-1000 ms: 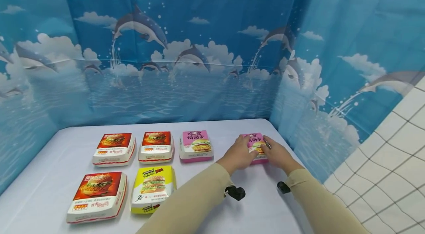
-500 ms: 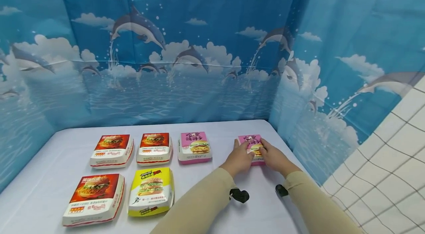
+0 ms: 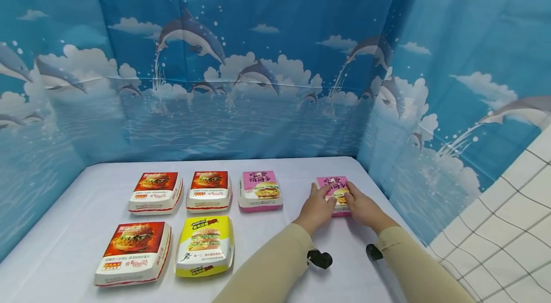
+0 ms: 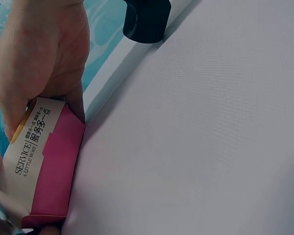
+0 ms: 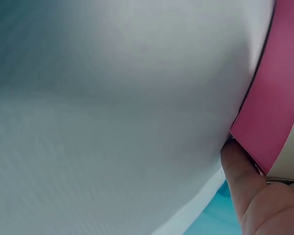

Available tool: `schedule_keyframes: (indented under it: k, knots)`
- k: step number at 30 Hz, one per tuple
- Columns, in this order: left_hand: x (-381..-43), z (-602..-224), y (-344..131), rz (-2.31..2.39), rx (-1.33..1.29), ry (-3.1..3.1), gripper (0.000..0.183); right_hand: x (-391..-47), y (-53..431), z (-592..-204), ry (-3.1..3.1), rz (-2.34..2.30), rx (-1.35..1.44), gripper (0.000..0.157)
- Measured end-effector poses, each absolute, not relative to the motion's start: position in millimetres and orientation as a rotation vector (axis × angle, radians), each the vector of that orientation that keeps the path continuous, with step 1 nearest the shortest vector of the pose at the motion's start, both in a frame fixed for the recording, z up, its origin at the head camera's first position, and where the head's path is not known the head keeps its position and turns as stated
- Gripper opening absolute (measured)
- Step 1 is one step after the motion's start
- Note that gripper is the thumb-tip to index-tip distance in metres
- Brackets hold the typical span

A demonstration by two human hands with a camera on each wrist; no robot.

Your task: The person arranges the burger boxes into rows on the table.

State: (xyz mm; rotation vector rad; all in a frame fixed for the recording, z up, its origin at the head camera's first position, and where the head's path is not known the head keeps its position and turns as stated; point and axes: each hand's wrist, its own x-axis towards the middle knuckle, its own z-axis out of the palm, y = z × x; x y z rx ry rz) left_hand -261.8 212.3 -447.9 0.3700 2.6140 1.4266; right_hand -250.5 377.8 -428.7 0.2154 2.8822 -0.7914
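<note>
A pink and white burger box (image 3: 331, 183) sits on the white-covered table near its right end. My left hand (image 3: 317, 207) grips it from the left, with fingers along the side and over the top. From the right, my right hand (image 3: 366, 207) holds the opposite side. In the left wrist view, the box's lettered front (image 4: 27, 156) and pink base show, with the right hand (image 4: 44, 54) at the far end; only bits of the left hand appear at the lower left edge. In the right wrist view, a right-hand finger (image 5: 240, 171) lies against the box's lower corner (image 5: 255, 142).
Left of the hands stands another pink burger box (image 3: 260, 190). Two red burger boxes (image 3: 155, 192) (image 3: 209, 190) line up beside it. Nearer are a larger red box (image 3: 134, 253) and a yellow box (image 3: 205, 245). A dolphin-print curtain (image 3: 258, 78) borders the table.
My hands have settled more closely onto both sides of the pink burger box, which has shifted slightly left and nearer. The head view has swung a little; the other boxes stay put.
</note>
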Motion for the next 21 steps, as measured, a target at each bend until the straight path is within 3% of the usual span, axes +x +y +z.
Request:
schedule_keyframes:
  k: [21]
  knots:
    - [-257.4, -449.1, 211.1, 1.469, 0.364, 2.614, 0.050, -250.0, 377.9, -429.0, 2.864, -0.805, 0.244, 0.066]
